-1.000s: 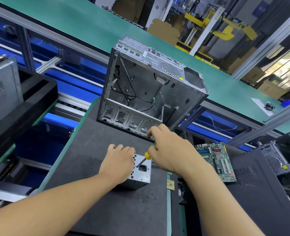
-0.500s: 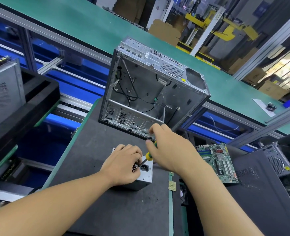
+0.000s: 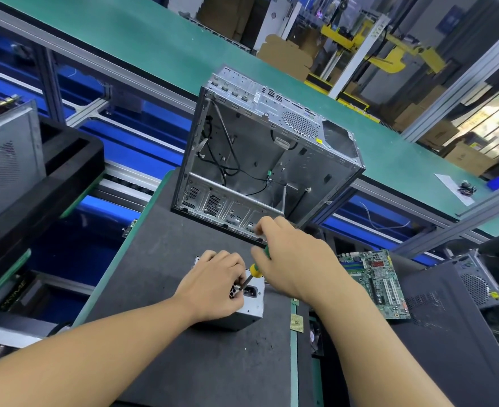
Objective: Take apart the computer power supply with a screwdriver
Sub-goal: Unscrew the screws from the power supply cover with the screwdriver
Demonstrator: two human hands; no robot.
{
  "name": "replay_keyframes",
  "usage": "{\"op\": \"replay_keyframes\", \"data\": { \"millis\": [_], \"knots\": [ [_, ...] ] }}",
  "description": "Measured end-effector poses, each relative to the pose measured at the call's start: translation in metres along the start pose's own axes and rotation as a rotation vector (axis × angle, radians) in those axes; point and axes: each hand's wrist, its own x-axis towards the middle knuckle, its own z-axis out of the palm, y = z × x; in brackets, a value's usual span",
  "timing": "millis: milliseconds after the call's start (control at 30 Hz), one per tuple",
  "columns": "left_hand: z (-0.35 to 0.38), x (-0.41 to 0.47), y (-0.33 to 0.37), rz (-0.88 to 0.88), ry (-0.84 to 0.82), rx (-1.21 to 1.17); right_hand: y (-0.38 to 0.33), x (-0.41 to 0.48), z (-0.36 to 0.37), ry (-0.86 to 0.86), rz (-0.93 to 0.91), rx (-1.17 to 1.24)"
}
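Note:
A small silver power supply [image 3: 254,306] with a black socket on its face lies on the dark grey mat [image 3: 213,362]. My left hand [image 3: 216,284] covers most of its top, fingers curled over the near edge by the shaft tip. My right hand [image 3: 295,259] grips a screwdriver [image 3: 254,270] with a green and yellow handle. Its shaft slants down to the left and meets the supply's face beside the socket, close to my left fingertips.
An emptied silver computer case [image 3: 265,160] stands upright just behind my hands. A green motherboard [image 3: 377,283] lies to the right, beside a black case [image 3: 483,277]. Another case in a black tray [image 3: 22,171] sits at left. A small chip [image 3: 296,323] lies by the mat's edge.
My left hand has slid right and curled its fingers over the supply's face near the screwdriver tip. My right hand stays on the handle, barely shifted.

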Motion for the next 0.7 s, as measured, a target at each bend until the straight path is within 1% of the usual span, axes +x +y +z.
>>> {"op": "replay_keyframes", "data": {
  "millis": [67,133,200,267,333,433,500,567,633,700],
  "knots": [
    [0.0003,-0.0012,-0.0001,0.018,-0.011,0.000,-0.0006,0.0004,0.0011,0.049,0.026,-0.045],
    [0.0004,-0.0018,-0.0007,0.022,-0.018,-0.009,-0.0004,0.0014,0.0027,0.073,-0.002,-0.056],
    [0.0010,-0.0021,-0.0012,0.021,-0.010,-0.014,-0.0002,0.0012,0.0007,0.025,-0.031,-0.016],
    [0.0018,-0.0028,-0.0011,0.033,0.011,-0.006,-0.0004,0.0008,-0.0028,-0.052,-0.058,0.084],
    [0.0029,-0.0035,-0.0003,0.049,0.045,-0.005,-0.0005,-0.0006,-0.0046,-0.081,-0.070,0.131],
    [0.0055,-0.0040,-0.0006,0.055,0.070,-0.001,-0.0021,-0.0021,-0.0020,-0.024,-0.024,0.026],
    [0.0058,-0.0040,-0.0011,0.044,0.052,-0.008,-0.0035,-0.0021,-0.0009,0.023,0.003,-0.050],
    [0.0055,-0.0036,-0.0011,0.035,0.039,-0.015,-0.0036,-0.0019,0.0000,0.043,-0.034,-0.076],
    [0.0048,-0.0037,-0.0013,0.023,0.023,-0.010,-0.0011,-0.0028,-0.0010,-0.001,-0.067,-0.013],
    [0.0044,-0.0042,-0.0025,0.014,0.002,-0.002,0.0026,-0.0038,-0.0065,-0.094,-0.072,0.167]
  ]
}}
